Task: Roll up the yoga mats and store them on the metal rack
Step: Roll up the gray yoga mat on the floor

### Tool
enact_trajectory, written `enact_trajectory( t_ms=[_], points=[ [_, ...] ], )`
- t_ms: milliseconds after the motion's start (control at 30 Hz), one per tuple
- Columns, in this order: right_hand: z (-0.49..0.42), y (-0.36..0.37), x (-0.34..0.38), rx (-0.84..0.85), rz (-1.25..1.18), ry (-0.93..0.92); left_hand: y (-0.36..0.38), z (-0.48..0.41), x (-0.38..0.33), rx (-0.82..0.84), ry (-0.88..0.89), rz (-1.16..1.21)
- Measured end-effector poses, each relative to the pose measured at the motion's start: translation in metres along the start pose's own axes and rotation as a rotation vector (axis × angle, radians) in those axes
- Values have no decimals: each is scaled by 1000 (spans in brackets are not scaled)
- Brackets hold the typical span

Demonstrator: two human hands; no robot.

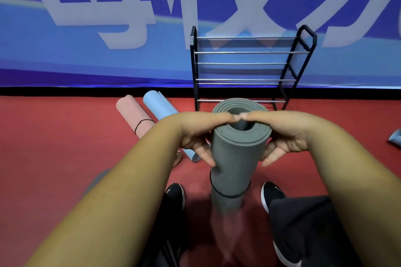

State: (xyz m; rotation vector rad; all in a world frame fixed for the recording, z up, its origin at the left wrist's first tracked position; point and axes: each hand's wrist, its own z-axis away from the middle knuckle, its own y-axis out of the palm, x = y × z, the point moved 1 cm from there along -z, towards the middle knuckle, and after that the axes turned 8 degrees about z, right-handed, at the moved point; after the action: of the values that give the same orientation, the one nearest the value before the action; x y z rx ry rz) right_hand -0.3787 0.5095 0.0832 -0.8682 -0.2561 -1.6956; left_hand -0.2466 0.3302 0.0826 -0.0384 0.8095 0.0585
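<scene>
- Upright between the shoes (175, 196), the grey mat (236, 154) is clasped at its top by left hand (195, 134) and right hand (284, 134).
- Squeeze evenly (the band (230, 195) sits low) before lifting to the metal rack (245, 64) ahead.

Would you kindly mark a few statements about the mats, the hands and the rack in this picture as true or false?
1. The grey mat stands upright, held between the left hand and the right hand. True.
2. The metal rack already holds two mats. False: no mat lies on its bars.
3. A black band circles the grey mat's lower part. True.
4. The pink mat is spread out flat. False: it is rolled up and lies on the floor beside the rolled blue mat.
</scene>
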Motion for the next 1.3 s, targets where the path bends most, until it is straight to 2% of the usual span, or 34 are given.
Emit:
enact_trajectory(
  t_ms=[67, 267, 433, 600, 733, 867, 900, 1033, 1200, 1300],
  points=[
    [3, 2, 4, 13, 22, -29, 2, -1, 1, -27, 12, 30],
    [13, 10, 31, -83, 75, -160, -5, 26, -7, -123, 83, 87],
    [57, 25, 72, -170, 153, -400, -11, 91, -22, -305, 297, 29],
    [81, 31, 107, -287, 184, -662, -19, 140, -33, -420, 492, -25],
    [33, 52, 107, -285, 97, -678, -42, 120, -18, -594, 520, -101],
    [-35, 75, 95, -71, -96, -537, -74, 84, 12, -674, 489, -267],
    [-50, 80, 94, -62, -101, -517, -81, 76, 19, -680, 471, -296],
    [-98, 95, 93, -201, -59, -571, -111, 43, 41, -663, 446, -365],
    [-155, 98, 113, -220, -40, -645, -149, 15, 55, -745, 471, -440],
    [-200, 103, 115, -234, 65, -579, -170, -19, 69, -708, 308, -495]
  ],
)
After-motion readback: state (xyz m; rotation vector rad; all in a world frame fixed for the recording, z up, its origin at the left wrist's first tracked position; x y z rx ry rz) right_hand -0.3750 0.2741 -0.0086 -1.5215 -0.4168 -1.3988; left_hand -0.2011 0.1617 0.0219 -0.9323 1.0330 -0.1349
